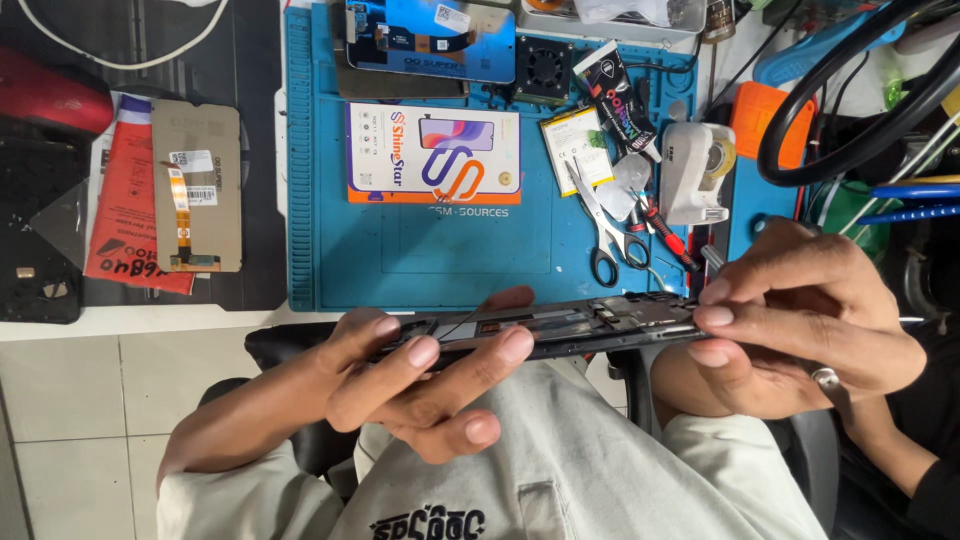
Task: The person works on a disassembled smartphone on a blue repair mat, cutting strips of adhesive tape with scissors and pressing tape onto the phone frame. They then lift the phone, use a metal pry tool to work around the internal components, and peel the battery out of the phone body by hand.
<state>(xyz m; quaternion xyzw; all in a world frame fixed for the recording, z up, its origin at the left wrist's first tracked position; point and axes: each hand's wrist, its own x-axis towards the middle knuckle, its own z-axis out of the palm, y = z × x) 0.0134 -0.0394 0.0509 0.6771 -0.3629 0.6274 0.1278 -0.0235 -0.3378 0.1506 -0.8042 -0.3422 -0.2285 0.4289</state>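
Observation:
I hold an opened black phone frame [575,328] flat over my lap, its inner parts facing up. My left hand [420,375] grips its left end, fingers curled over the near edge and thumb behind. At the frame's right end my right hand [800,330] pinches the edge between fingertips; a ring is on one finger. A thin flex cable lies across the frame's left part.
A blue work mat [330,250] on the bench carries a white and orange flat box [433,153], scissors [605,235], a small battery [577,145], a tape dispenser [695,170] and a display panel [430,40]. Another screen panel [197,185] lies on a black mat at left.

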